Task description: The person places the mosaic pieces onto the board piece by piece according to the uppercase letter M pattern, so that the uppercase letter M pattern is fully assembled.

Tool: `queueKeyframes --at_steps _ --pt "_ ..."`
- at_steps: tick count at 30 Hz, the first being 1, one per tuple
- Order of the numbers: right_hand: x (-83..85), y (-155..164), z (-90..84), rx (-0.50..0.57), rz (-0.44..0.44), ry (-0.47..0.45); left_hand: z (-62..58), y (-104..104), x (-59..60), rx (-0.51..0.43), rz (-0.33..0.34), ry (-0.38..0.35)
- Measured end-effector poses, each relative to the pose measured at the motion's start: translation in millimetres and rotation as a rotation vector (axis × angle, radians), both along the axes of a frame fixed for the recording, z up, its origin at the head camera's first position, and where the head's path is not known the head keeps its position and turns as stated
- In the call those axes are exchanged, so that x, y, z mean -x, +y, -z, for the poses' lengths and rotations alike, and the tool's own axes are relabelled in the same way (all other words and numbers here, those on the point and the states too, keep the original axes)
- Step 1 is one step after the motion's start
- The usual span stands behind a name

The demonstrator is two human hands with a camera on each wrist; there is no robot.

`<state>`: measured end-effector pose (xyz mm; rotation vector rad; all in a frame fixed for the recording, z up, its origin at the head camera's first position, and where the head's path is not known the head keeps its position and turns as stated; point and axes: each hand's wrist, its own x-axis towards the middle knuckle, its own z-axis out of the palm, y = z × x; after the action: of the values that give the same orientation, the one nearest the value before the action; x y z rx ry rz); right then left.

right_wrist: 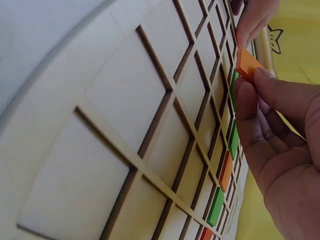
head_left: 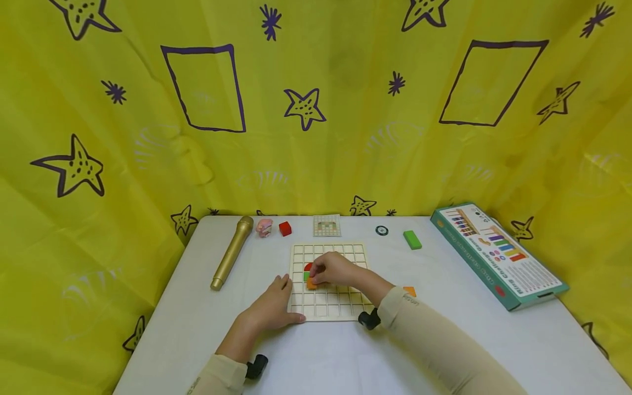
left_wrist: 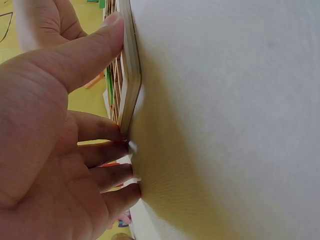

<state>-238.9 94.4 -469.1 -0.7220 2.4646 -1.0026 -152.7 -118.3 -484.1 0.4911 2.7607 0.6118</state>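
Note:
A pale wooden grid board point(head_left: 328, 312) lies on the table before me. My right hand point(head_left: 334, 269) pinches a small orange block point(right_wrist: 246, 64) between thumb and fingers, over the board's left part. Near those fingertips sit a red rounded piece point(head_left: 308, 266) and a green piece point(head_left: 306, 275). In the right wrist view, several flat pieces stand in a line of cells, among them another orange piece point(right_wrist: 226, 171) and a green one point(right_wrist: 216, 207). My left hand point(head_left: 270, 304) spans the board's near-left corner, thumb against the near edge, extended fingers along the left side.
Behind the board lie a printed grid card point(head_left: 327, 225), a red block point(head_left: 285, 228), a pink toy point(head_left: 264, 227) and a dark round disc point(head_left: 382, 230). A gold microphone point(head_left: 232, 253) is left; a green block point(head_left: 412, 240) and game box point(head_left: 498, 255) right. An orange piece point(head_left: 409, 291) shows behind my right sleeve.

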Motion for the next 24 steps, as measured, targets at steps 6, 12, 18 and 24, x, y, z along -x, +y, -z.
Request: queueKeyframes --at_steps 6,12,18,24 --pt "-1.5 -6.2 4.4 0.002 -0.008 0.001 -2.0 -0.3 -0.4 -0.006 0.01 0.014" --pt "-5.9 -9.7 3.0 -0.015 -0.02 0.022 -3.2 0.1 -1.7 -0.019 0.016 0.013" --pt "-8.5 -12.9 5.1 -0.081 -0.02 0.065 -1.8 0.0 -1.5 -0.017 0.009 0.007" --pt "-7.9 -15.9 7.4 -0.125 -0.034 0.097 0.5 -0.9 -0.1 -0.013 0.004 0.009"
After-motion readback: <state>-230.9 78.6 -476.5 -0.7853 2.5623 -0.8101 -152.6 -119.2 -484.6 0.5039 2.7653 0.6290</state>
